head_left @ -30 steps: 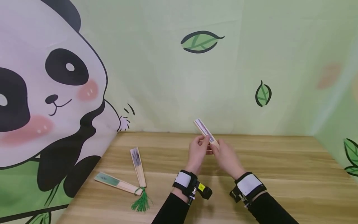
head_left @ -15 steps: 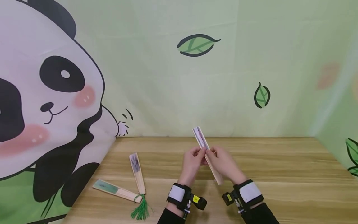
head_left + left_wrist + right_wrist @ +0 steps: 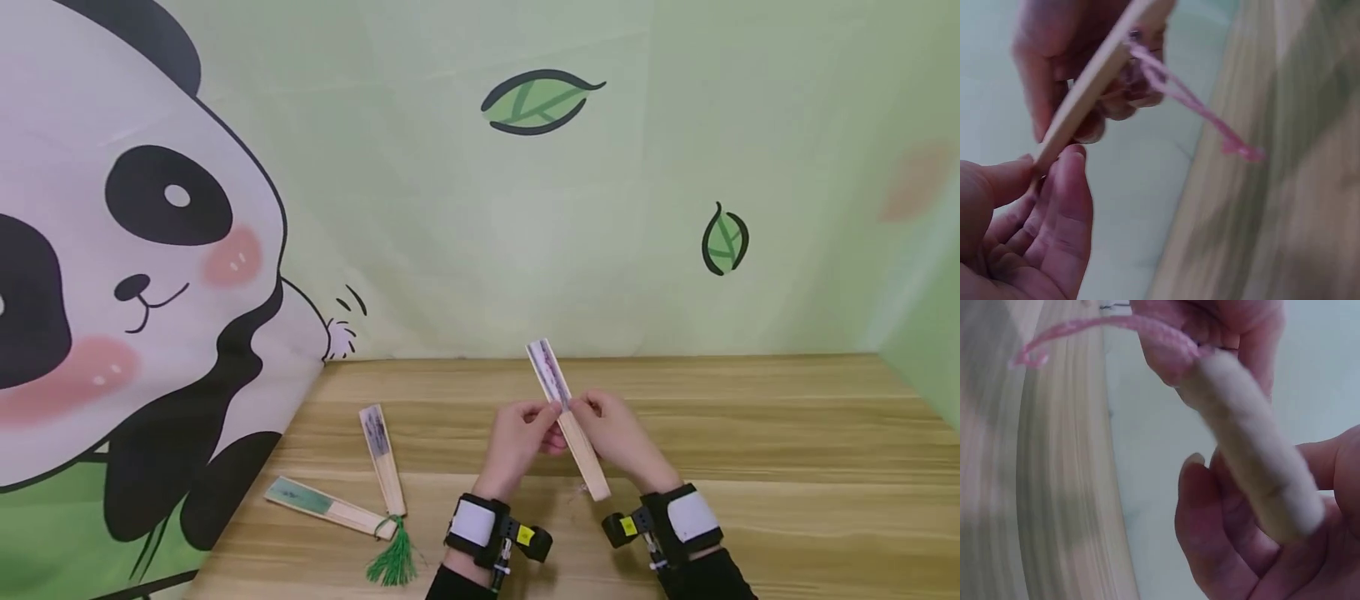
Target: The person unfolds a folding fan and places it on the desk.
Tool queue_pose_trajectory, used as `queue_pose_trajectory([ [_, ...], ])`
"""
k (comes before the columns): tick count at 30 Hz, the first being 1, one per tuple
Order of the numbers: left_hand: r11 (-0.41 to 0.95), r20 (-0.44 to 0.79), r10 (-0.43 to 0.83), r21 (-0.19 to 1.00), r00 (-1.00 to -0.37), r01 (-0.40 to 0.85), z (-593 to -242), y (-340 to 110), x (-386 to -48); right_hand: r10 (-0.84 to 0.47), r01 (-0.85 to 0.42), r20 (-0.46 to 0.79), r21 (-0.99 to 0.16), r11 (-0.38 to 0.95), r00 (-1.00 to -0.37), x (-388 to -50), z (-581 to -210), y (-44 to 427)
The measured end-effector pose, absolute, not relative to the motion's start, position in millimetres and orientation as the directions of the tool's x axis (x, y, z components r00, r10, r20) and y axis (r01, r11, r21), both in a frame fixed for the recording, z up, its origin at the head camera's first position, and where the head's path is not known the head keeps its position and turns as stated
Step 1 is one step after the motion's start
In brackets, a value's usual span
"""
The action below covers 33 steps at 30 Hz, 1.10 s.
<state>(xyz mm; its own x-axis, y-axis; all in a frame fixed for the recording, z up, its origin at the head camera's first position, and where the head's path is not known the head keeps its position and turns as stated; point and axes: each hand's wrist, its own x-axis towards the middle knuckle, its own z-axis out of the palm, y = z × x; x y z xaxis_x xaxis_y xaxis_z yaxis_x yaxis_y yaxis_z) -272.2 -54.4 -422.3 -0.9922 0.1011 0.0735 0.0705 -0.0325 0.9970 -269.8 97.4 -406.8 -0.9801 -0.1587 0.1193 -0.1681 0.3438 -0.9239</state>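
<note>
A folded hand fan [image 3: 549, 372] with a pinkish printed upper part and pale wooden ribs is held up above the table, tilted with its top toward the left. The left hand [image 3: 521, 437] pinches it near the middle between thumb and fingers. From the other side, the right hand [image 3: 615, 433] grips it at about the same height. In the left wrist view, a pink cord loop [image 3: 1197, 106] hangs from the fan's wooden end. Seen by the right wrist camera, the ribs [image 3: 1260, 453] form a closed stack, slightly blurred.
On the wooden table [image 3: 787, 500] at left lie two more folded fans, one with a greyish print [image 3: 381, 458] and one with a green print [image 3: 322, 506]. Their lower ends meet beside a green tassel [image 3: 393, 554]. A printed panda backdrop [image 3: 450, 208] stands behind the table.
Both hands have come lower and nearer, and the fan's wooden end now shows below them. The right hand has shifted from the fan's lower end to its middle.
</note>
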Motion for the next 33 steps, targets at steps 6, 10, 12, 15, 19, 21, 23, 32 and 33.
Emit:
queue_pose_trajectory([
  [6, -0.021, 0.042, 0.159, 0.999, -0.986, 0.039, -411.4, -58.7, -268.6, -0.162, -0.095, 0.051, -0.956, 0.276, -0.985, -261.7, -398.3, 98.8],
  [10, -0.022, 0.041, 0.197, 0.999, -0.979, 0.038, -407.8, -61.8, -267.8, -0.15, -0.067, 0.034, -0.972, 0.226, -0.988, -257.1, -391.9, 99.7],
  [12, -0.034, 0.043, 0.208, 0.999, -0.977, 0.036, -407.0, -64.3, -268.1, -0.159, -0.061, 0.029, -0.978, 0.201, -0.987, -256.4, -389.6, 99.6],
  [15, -0.056, 0.036, 0.217, 0.998, -0.976, 0.024, -406.1, -66.8, -268.3, -0.179, -0.04, 0.012, -0.987, 0.154, -0.984, -255.8, -388.3, 100.0],
  [19, -0.077, 0.029, 0.225, 0.997, -0.974, 0.012, -405.7, -66.5, -269.6, -0.171, -0.006, -0.015, -0.993, 0.12, -0.985, -255.6, -387.4, 102.0],
  [21, -0.082, 0.025, 0.224, 0.997, -0.974, 0.006, -405.8, -66.5, -270.6, -0.162, 0.005, -0.025, -0.993, 0.119, -0.986, -255.9, -386.6, 102.3],
  [23, -0.082, 0.016, 0.216, 0.997, -0.976, -0.001, -405.7, -66.7, -271.5, -0.152, 0.011, -0.029, -0.993, 0.117, -0.988, -256.5, -385.6, 102.3],
  [32, -0.088, 0.019, 0.216, 0.996, -0.976, -0.001, -406.6, -69.6, -272.3, -0.147, 0.018, -0.035, -0.993, 0.115, -0.989, -255.6, -382.6, 101.9],
  [33, -0.091, 0.018, 0.215, 0.996, -0.977, -0.002, -406.8, -70.1, -271.7, -0.151, 0.02, -0.037, -0.994, 0.112, -0.988, -255.2, -382.7, 101.7],
])
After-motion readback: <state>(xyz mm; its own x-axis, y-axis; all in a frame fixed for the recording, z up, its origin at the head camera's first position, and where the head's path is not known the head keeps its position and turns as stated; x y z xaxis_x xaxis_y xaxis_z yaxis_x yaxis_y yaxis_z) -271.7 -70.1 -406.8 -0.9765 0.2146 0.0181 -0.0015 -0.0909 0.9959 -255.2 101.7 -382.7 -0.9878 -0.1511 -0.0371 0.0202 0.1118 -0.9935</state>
